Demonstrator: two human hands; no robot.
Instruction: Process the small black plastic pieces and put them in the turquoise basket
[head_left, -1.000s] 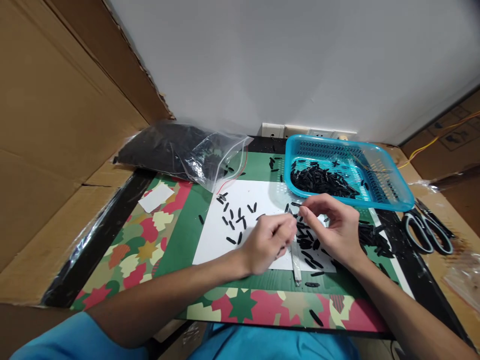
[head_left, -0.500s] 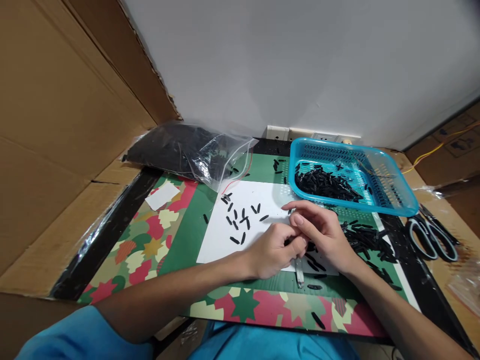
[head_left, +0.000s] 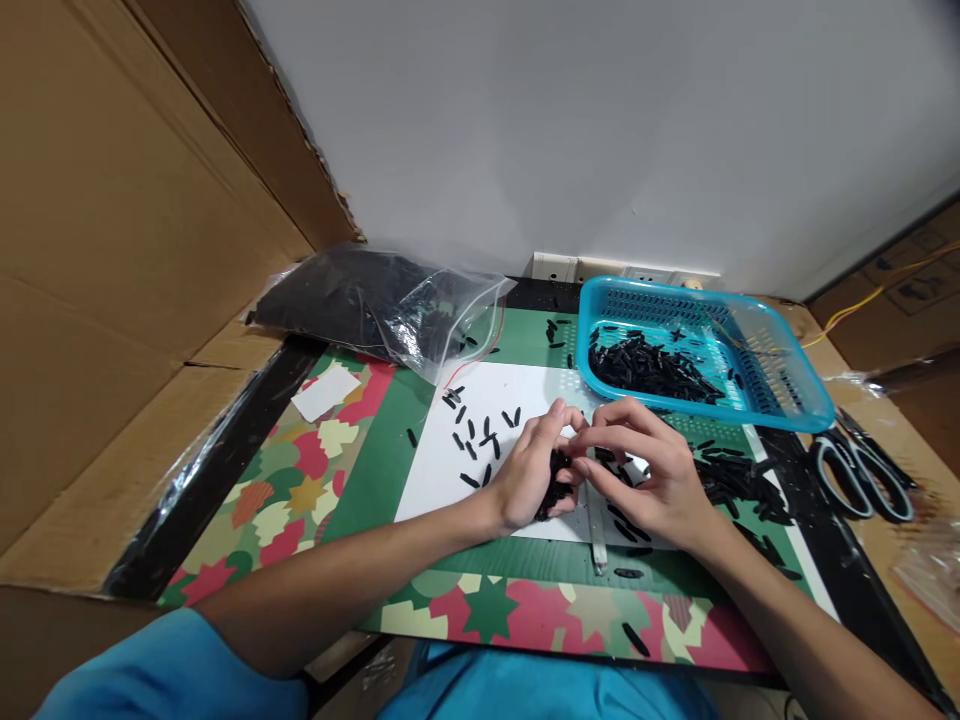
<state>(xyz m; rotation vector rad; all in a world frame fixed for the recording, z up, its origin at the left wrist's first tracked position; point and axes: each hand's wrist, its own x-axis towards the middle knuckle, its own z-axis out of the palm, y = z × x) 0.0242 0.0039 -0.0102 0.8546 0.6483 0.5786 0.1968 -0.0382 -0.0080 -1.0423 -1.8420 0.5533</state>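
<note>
My left hand (head_left: 529, 470) is cupped over the white sheet (head_left: 427, 490), its fingers curled round a handful of small black strips (head_left: 553, 490). My right hand (head_left: 656, 475) meets it from the right. Its thumb and fingers are bent together at the left fingertips, and whatever sits between them is too small to make out. Beneath the hands, a narrow pale strip (head_left: 598, 540) lies across the sheet's front edge. More loose black pieces (head_left: 480, 440) are scattered on the sheet left of my hands, and a larger pile (head_left: 739, 485) lies to the right.
Behind my right hand stands a blue plastic basket (head_left: 757, 410) with black pieces inside. Scissors (head_left: 862, 480) rest at the right. A clear zip bag (head_left: 360, 300) full of black material lies at the back left. Cardboard (head_left: 135, 250) walls the left side; sockets (head_left: 555, 266) line the wall.
My left hand has turned and opened upward, so the black strips in its palm now show. The right fingers have shifted and spread somewhat, staying against the left hand.
</note>
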